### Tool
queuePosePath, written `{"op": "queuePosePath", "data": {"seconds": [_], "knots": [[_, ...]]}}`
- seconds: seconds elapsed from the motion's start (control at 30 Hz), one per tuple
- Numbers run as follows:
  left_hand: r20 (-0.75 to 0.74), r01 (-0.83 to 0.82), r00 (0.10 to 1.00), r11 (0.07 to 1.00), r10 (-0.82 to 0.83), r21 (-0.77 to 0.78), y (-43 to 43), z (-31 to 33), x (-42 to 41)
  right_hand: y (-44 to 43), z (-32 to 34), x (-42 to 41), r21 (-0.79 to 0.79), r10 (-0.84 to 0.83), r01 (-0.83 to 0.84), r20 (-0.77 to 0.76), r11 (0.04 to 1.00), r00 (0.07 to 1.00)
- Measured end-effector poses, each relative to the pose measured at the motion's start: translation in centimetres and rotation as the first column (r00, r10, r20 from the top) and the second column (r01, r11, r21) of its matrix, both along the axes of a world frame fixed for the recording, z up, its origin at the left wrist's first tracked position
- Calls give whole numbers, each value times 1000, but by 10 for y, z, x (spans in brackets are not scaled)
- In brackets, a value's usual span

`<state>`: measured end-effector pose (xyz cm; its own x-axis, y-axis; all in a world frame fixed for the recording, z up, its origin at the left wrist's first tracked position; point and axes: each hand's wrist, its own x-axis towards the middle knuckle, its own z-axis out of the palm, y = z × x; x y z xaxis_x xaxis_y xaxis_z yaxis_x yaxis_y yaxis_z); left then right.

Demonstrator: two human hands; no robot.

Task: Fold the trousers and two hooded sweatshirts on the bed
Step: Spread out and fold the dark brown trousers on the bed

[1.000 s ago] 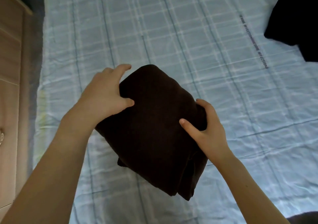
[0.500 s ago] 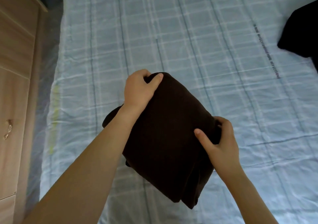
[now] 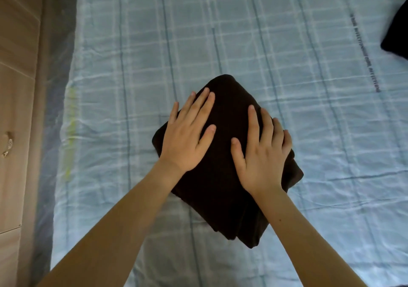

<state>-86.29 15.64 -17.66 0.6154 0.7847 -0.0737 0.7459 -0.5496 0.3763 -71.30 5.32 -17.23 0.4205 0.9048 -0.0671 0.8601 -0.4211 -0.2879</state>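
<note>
Pressing the folded dark garment [image 3: 223, 189] on the bed [image 3: 287, 55] with left hand [image 3: 187, 141] and right hand [image 3: 262, 154], fingers straight. Sheet showing all round it; wardrobe [image 3: 15, 110] past left edge, black cloth [image 3: 397, 33] far right.

Dark brown garment [image 3: 229, 114] is folded into a thick bundle, laid flat and pressed under the left hand [image 3: 187, 141] and right hand [image 3: 262, 158], layered edges toward the wrists. Black garment [image 3: 397, 35] is seen well right of both.
</note>
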Motion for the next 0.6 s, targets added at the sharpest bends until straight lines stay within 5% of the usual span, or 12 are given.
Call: {"op": "queuePosePath", "data": {"seconds": [0.13, 0.3, 0.37, 0.43, 0.5, 0.6], "knots": [[3, 8, 1000, 999, -8, 45, -2, 17, -6, 1, 31, 18, 6, 114, -114, -73, 993, 991], [135, -259, 957, 966, 258, -11, -50, 29, -34, 33, 69, 87, -195, 48, -223, -639, 955, 767], [215, -478, 833, 859, 509, -182, -79, 31, -38, 39, 59, 94, -234, 18, -307, -768, 923, 640], [318, -558, 605, 673, 730, -485, -104, 37, -32, 36, 47, 93, -230, -14, -310, -823, 922, 568], [354, -430, 374, 498, 857, -753, -121, 40, -22, 31, 42, 92, -209, -21, -279, -831, 937, 555], [366, -340, 297, 456, 882, -823, -131, 34, -20, 25, 46, 89, -202, -39, -241, -836, 949, 548]]}}
